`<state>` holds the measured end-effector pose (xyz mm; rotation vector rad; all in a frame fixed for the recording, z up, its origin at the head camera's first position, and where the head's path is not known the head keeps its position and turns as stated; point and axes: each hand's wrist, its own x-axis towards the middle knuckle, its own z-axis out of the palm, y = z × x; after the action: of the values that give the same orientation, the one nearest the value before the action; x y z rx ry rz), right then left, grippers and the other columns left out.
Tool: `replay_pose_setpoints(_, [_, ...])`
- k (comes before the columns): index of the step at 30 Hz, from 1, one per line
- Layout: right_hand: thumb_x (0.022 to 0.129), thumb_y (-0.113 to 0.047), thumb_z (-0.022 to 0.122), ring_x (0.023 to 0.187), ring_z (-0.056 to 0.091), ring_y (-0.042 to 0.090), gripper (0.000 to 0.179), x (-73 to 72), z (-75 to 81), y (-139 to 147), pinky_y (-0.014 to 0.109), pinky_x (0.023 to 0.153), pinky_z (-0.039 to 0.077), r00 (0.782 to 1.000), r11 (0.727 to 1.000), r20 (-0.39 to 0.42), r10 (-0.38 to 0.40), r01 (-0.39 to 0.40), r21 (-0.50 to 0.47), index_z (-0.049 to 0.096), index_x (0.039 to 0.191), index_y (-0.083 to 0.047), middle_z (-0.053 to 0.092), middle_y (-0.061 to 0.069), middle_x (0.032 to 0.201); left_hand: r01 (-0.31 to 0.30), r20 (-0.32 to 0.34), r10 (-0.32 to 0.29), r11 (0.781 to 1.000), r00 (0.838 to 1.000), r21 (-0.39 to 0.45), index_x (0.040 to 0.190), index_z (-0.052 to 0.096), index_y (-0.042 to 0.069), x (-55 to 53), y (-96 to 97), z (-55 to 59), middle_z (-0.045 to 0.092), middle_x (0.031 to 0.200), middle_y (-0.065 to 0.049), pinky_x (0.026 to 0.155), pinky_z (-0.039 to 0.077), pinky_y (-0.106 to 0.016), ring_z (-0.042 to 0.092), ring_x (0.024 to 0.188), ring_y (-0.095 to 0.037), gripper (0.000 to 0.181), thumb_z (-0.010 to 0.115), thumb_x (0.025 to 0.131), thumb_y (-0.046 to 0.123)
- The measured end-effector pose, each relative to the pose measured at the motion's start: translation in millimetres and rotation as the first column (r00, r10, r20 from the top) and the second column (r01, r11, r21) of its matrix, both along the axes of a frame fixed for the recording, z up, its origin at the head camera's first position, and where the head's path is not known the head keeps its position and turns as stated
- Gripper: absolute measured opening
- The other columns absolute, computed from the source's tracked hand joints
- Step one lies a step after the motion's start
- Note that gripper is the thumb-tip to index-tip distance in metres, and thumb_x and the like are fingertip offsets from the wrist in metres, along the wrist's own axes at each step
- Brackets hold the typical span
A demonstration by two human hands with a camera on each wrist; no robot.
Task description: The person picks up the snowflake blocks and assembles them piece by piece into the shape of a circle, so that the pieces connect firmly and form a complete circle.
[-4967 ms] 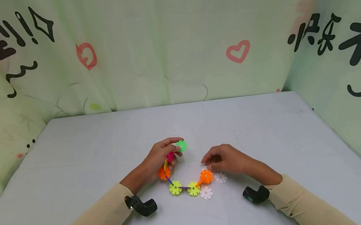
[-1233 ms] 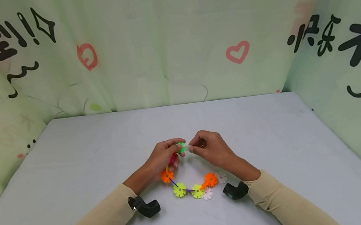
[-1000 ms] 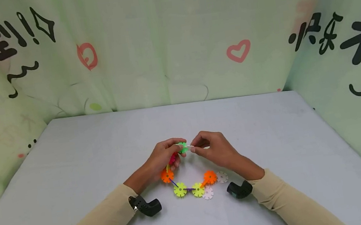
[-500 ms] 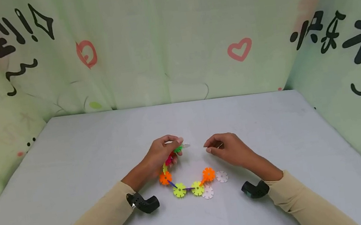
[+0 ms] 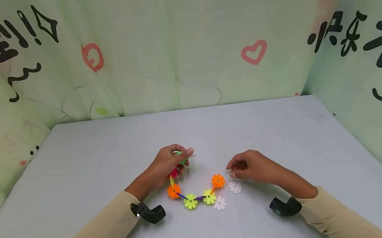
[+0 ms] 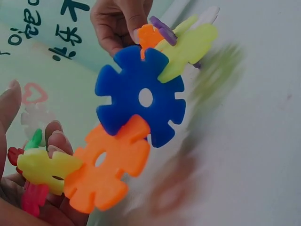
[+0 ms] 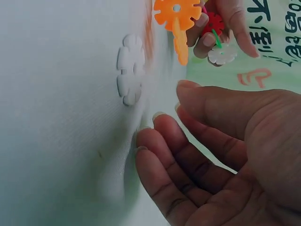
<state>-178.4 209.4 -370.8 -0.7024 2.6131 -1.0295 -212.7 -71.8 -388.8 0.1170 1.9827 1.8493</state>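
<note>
A chain of slotted plastic snowflake discs curves across the table, its near part lying by two yellow-green discs [image 5: 190, 202] and ending right in an orange disc [image 5: 218, 181]. My left hand [image 5: 162, 166] holds the far end, fingers curled behind the red disc [image 7: 214, 22] and thumb lifted off. A white disc [image 7: 222, 54] sticks out past the green disc [image 5: 182, 159] at that end. In the left wrist view a blue disc [image 6: 141, 101] joins an orange one [image 6: 108, 165]. My right hand [image 5: 255, 167] hovers with loosely bent fingers, holding nothing, beside a white disc [image 5: 235, 186].
Another white disc [image 5: 220, 203] lies against the right yellow-green disc. The white tabletop [image 5: 107, 146] reaches back to a pale green curtain [image 5: 182, 55] with black writing and red hearts. A black camera sits on each wrist.
My right hand brought a white disc to the green end disc, let go there, and drew back right and nearer. My left hand shifted slightly left with the chain, its thumb lifting.
</note>
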Motion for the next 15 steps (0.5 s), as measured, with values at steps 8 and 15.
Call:
replay_pose_setpoints(8, [0.079,-0.012,0.081,0.082,0.056,0.016,0.029,9.9,-4.7,4.9,0.025,0.073,0.049,0.998,0.998,0.031,0.058,-0.058,0.006,0.070,0.105,-0.007,0.063,-0.003,0.093,-0.014,0.010,0.014,1.000,1.000,-0.002,0.105,0.048,0.006,-2.8,-0.5,-1.2,0.061,0.079,-0.009,0.047,0.040,-0.024,0.049,0.053,-0.017,0.043,0.070,0.089,0.040])
replay_pose_setpoints(15, [0.078,-0.011,0.081,0.073,0.050,0.010,0.027,15.5,-8.6,5.9,0.023,0.065,0.045,0.992,0.990,-0.063,0.113,-0.107,0.095,0.070,0.102,-0.008,0.058,-0.007,0.090,0.006,-0.001,-0.006,1.000,1.000,0.010,0.120,0.056,0.005,-1.6,-0.3,-2.4,0.062,0.081,-0.009,0.048,0.042,-0.024,0.051,0.057,-0.017,0.037,0.063,0.096,0.032])
